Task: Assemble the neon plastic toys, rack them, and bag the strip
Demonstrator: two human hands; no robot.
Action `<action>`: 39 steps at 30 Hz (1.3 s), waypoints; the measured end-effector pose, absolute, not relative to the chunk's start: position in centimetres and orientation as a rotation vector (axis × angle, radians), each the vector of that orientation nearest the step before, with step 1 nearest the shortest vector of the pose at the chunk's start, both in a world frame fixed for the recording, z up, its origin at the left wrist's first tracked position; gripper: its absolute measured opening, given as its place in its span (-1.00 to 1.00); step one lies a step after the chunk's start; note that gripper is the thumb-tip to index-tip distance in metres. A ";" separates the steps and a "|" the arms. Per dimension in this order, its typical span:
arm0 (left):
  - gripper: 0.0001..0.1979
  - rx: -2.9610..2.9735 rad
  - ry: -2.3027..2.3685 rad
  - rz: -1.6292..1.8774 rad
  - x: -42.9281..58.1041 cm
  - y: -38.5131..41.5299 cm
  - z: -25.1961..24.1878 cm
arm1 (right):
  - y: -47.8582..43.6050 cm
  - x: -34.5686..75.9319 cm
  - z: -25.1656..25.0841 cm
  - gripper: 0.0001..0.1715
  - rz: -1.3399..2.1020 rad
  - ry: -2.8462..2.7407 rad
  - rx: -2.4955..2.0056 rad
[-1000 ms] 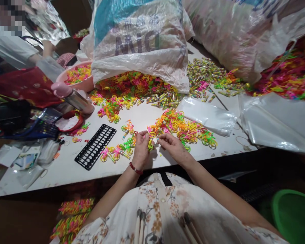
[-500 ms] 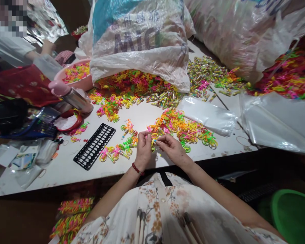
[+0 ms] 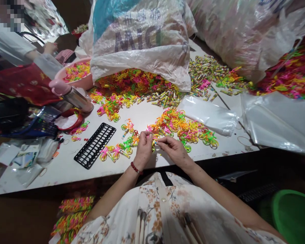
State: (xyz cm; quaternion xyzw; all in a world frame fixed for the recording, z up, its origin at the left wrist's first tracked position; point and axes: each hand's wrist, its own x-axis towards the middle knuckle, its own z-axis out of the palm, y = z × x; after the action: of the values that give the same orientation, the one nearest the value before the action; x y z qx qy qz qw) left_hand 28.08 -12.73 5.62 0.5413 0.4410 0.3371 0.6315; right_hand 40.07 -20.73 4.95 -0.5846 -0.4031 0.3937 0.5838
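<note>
My left hand is closed, its thumb and fingers pinching a small colourful plastic toy piece mostly hidden behind them. Facing it, my right hand pinches the end of a small tube with a bluish tip. The two sets of fingertips are close together, low over the table's front edge. Left of them lie several small plastic toy bicycles with clear candy tubes attached. A bigger heap of loose plastic bicycle pieces spreads behind and to the right of my hands.
A black slotted tray lies on the white table at left. Behind are a large woven sack, a pile of filled tubes and a pink basin. Clear plastic bags lie right. A co-worker's sleeve shows far left.
My hands stay almost in place, with the right fingertips shifted very slightly away from the left. The view has moved a little; the things on the table look unchanged.
</note>
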 end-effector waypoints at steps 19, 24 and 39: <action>-0.72 1.120 0.971 0.846 28.4 -13.6 5.3 | -20.6 39.4 4.9 -0.54 1.394 -0.445 -1.141; -0.73 1.141 0.970 0.853 28.4 -13.7 5.3 | -20.5 39.4 4.3 -0.56 1.289 -0.566 -1.208; -0.90 1.593 1.079 0.911 28.3 -13.6 7.0 | -21.3 38.8 4.8 -0.70 1.061 -0.757 -1.370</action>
State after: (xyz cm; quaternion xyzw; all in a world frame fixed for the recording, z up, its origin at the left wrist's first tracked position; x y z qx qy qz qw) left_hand 28.35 -13.64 7.04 0.6545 0.4432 0.3740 0.4851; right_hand 38.81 -21.25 4.78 -0.5874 -0.3245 0.4548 0.5855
